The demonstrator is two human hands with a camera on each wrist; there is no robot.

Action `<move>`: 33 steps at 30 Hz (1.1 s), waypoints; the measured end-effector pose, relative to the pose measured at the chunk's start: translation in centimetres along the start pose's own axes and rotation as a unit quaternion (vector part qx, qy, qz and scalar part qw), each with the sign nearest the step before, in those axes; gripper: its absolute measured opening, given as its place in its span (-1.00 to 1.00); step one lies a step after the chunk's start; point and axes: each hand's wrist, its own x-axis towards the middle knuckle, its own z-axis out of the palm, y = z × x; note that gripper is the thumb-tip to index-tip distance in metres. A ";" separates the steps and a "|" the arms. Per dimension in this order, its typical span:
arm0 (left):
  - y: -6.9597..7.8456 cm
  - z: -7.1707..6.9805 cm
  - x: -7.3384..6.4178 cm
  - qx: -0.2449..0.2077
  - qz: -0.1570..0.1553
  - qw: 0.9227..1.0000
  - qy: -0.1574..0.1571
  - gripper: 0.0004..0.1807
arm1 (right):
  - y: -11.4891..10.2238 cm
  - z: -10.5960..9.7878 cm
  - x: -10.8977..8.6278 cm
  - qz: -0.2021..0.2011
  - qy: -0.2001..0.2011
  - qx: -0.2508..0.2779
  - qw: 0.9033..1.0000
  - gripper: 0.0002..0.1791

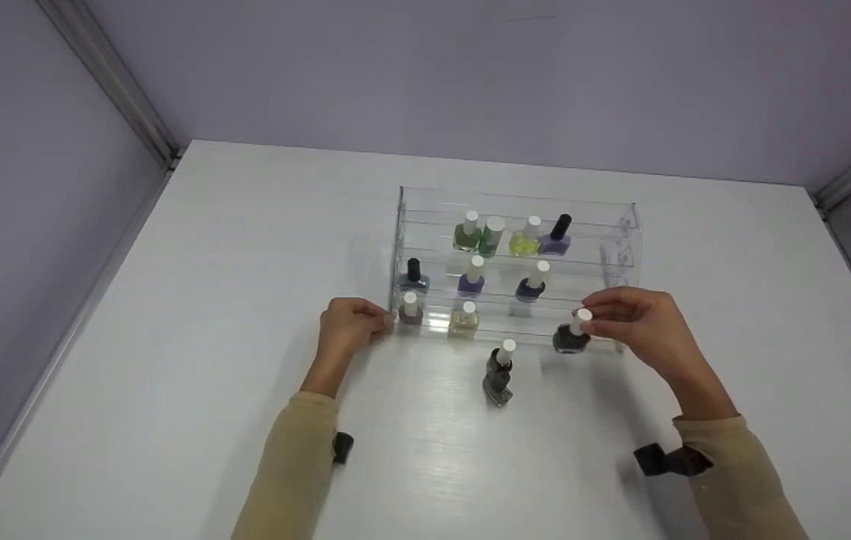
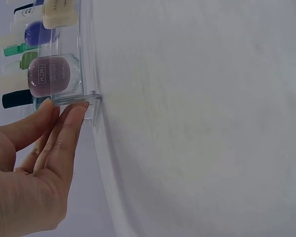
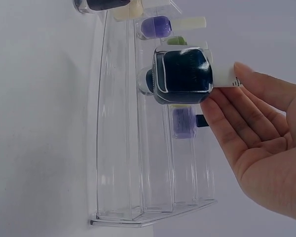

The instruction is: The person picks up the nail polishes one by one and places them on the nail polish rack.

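A rounded-square glass bottle of dark, glossy polish [image 3: 183, 76] is pinched by its white cap in the right hand [image 1: 631, 319], near the front of a clear, stepped plastic rack [image 3: 113, 163]. Between the separated hands, nine small bottles [image 1: 471, 283] are held in three rows. The rack's end is touched by the left hand [image 1: 350, 324]; whether it is gripped cannot be told.

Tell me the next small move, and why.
I'd probably lower the dark bottle into the front row of the clear rack, toward its right end. The right hand pinches it by its white cap near the rack's front edge, and the mauve bottle and pale yellow bottle in that row stand farther left. The left hand touches the rack's left end, perhaps steadying it.
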 end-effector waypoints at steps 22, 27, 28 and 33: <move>0.0 0.2 0.2 0.010 -0.013 1.000 0.002 -0.91 | -0.2 0.7 1.8 -0.002 0.010 0.005 1.000 -0.62; 0.1 0.1 0.1 0.009 -0.017 1.000 -0.001 -0.91 | -0.1 1.2 2.3 -0.003 0.011 0.021 1.000 -0.62; 0.1 0.1 0.1 0.010 -0.017 1.000 -0.002 -0.91 | -0.1 1.4 2.3 -0.004 0.012 0.023 1.000 -0.62; 0.0 0.0 0.1 0.011 -0.016 1.000 -0.004 -0.91 | 0.1 2.0 2.8 -0.005 0.014 0.028 1.000 -0.63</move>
